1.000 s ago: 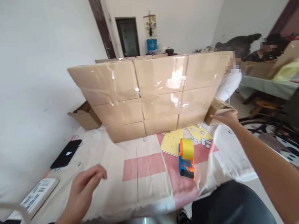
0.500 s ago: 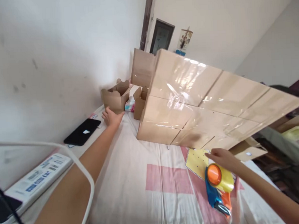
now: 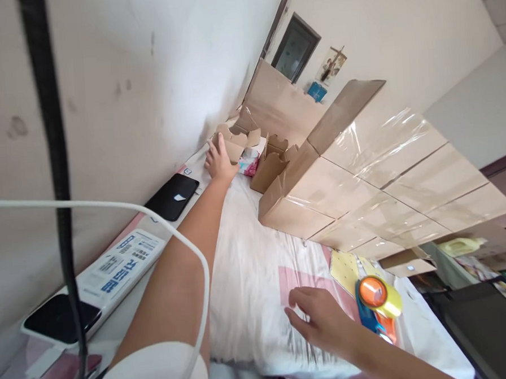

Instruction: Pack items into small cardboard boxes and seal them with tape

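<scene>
My left hand (image 3: 221, 162) reaches far out along the wall. Its fingers and thumb span the near side of a small open cardboard box (image 3: 235, 147) and grip it. My right hand (image 3: 317, 317) hovers above the bed sheet (image 3: 245, 280), with thumb and fingers apart and nothing between them. To its right lies a tape dispenser (image 3: 372, 313) in blue and orange, with a roll of yellowish tape. A large taped cardboard box (image 3: 363, 184) stands on the bed, one flap up. Between it and the small box are another open carton (image 3: 269, 169) and a pink-and-blue printed packet (image 3: 249, 162).
A black tablet-like device (image 3: 173, 196) and a long white box (image 3: 121, 270) lie by the wall. A white cable (image 3: 152, 209) and a dark strap (image 3: 55, 137) cross the view. Yellow patterned cloth (image 3: 344, 270) lies under the large box's near edge.
My right hand has moved left, away from the tape dispenser and large box, and its fingers have spread. My left hand stays at the small box. The camera view has turned.
</scene>
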`<state>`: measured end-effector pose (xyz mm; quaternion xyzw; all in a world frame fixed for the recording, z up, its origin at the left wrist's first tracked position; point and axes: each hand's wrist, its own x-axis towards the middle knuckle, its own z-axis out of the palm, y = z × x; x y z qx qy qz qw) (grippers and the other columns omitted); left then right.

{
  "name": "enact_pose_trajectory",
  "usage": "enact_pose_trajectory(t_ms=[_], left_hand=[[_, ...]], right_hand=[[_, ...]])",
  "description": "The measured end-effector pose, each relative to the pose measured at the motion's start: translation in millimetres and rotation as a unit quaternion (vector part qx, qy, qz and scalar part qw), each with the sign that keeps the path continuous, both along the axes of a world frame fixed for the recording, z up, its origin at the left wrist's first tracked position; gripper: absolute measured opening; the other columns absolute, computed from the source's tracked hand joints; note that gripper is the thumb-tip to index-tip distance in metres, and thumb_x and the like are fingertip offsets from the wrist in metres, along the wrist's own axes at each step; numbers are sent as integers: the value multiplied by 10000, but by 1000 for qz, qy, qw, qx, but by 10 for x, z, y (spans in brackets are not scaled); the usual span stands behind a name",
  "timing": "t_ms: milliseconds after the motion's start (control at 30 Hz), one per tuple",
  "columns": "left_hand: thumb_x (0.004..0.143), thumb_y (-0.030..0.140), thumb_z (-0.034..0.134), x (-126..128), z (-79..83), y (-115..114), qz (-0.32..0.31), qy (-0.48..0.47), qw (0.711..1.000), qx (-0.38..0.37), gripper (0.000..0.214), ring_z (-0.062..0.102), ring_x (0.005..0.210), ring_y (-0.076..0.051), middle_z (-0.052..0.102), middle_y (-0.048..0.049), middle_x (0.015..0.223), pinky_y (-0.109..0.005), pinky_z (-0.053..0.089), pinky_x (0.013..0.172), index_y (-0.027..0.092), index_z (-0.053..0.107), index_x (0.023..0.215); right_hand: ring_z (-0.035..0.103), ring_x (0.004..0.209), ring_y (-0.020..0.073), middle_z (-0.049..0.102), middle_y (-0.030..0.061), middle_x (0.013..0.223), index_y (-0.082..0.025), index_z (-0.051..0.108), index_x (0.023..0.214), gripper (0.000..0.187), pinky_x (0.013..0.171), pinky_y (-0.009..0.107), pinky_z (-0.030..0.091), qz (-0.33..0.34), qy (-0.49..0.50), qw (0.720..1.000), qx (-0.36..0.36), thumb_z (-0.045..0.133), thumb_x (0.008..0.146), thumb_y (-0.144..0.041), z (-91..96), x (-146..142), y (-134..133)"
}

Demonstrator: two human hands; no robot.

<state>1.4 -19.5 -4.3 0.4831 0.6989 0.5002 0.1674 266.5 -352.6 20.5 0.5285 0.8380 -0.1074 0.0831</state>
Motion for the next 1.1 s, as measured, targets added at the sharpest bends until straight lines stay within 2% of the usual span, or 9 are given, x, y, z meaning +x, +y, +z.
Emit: enact_pose_trajectory(t_ms=[133,267,367,500,633,733,867,1000,1100], left_hand=[[748,344,862,99,27,-137,-26,73,997,-31,1174,237,1557,-418,68,-175,1737,-600,370,1173,339,114,1653],[799,320,786,142,61,-285,-30,128,991,7,925,155,1584,-404,2,-74,1753,-589,365,1175,379,324,1598],[857,274,675,99,140,-319,-22,156,984,79,856,305,1523,-379,25,-38,1754,-526,426,1137,348,290,1619],[842,210,612,-42,261,-243,-105,215,966,100,910,523,1337,-349,292,-56,1689,-461,499,1040,335,205,1646],[916,219,523,-127,346,-200,-85,211,972,57,489,632,1159,-312,556,-89,1409,-434,513,953,328,626,1381],[986,205,418,-167,449,-280,-27,198,977,74,356,598,1171,-283,562,-91,1368,-404,504,933,267,712,1176],[1002,193,480,-330,775,-497,41,205,963,169,248,518,1197,-248,634,-39,1286,-426,449,1049,220,647,1182],[1002,198,512,-548,1310,-824,57,230,944,230,200,487,1204,-239,639,-20,1258,-488,403,1120,188,610,1176],[881,64,557,-611,1744,-1183,100,213,933,272,258,524,1194,-256,641,-37,1163,-499,435,1092,150,620,1115]], right_hand=[[585,646,150,605,8,713,-210,542,798,274,612,267,349,-18,-11,999,38,437,1021,-327,99,375,-317],[633,677,146,631,12,755,-219,546,796,284,629,250,444,-8,11,998,59,435,1044,-301,47,797,-665],[700,879,188,709,61,978,-227,630,1048,127,764,257,552,64,34,992,104,538,998,-298,-215,1085,-878],[709,931,264,732,112,1068,-194,617,1259,473,810,341,602,141,11,952,273,696,899,-492,-779,1436,-1027],[702,894,273,728,113,1022,-182,646,1195,390,788,376,601,129,-6,916,379,697,868,-387,-1193,1596,-1050],[692,876,270,718,104,997,-194,652,1148,340,773,383,591,108,8,910,399,679,841,-339,-1297,1582,-1042],[688,873,277,719,98,996,-215,657,1141,333,773,400,580,77,43,915,393,669,818,-298,-1271,1507,-1062],[682,918,292,718,102,1037,-230,660,1192,379,791,415,576,51,85,938,332,644,814,-250,-1133,1395,-1110],[663,957,281,701,101,1065,-230,653,1228,375,826,414,566,20,131,947,292,598,858,-212,-1042,1300,-1127]])
